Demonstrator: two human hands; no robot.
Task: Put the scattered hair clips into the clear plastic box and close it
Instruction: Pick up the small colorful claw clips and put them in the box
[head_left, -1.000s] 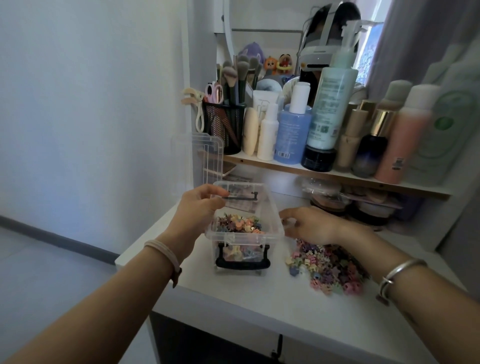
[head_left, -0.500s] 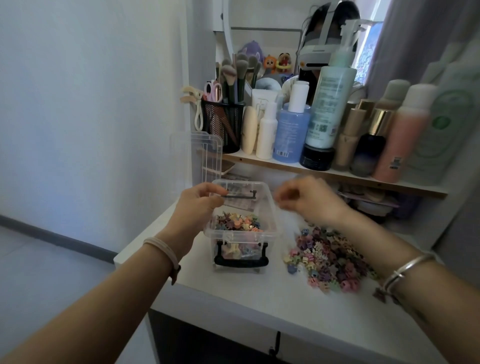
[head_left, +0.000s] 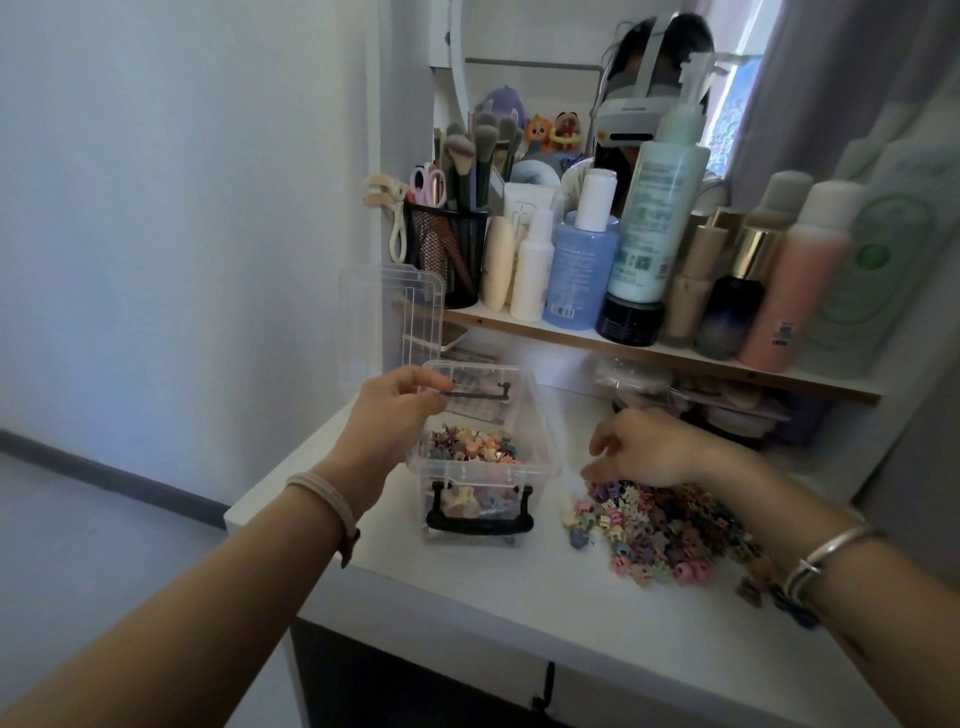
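The clear plastic box (head_left: 540, 441) stands open on the white desk, partly filled with small pastel hair clips (head_left: 475, 447). It has black latches at front and back. My left hand (head_left: 395, 410) grips the box's far left rim, fingers curled over the edge. A pile of scattered hair clips (head_left: 654, 525) lies on the desk to the right of the box. My right hand (head_left: 644, 447) reaches down onto the far edge of that pile, fingers curled among the clips. The clear lid (head_left: 395, 322) stands upright behind the box, leaning at the back left.
A shelf (head_left: 649, 353) above the desk carries several bottles, a black mesh cup of brushes (head_left: 447, 254) and a mirror. Compacts and pouches sit under the shelf behind my right hand. The white desk's (head_left: 519, 603) front edge and left edge drop off to the floor.
My right hand was at the pile, rose over the box's right rim half a second ago, and has come back down onto the pile. My left hand has stayed on the box rim.
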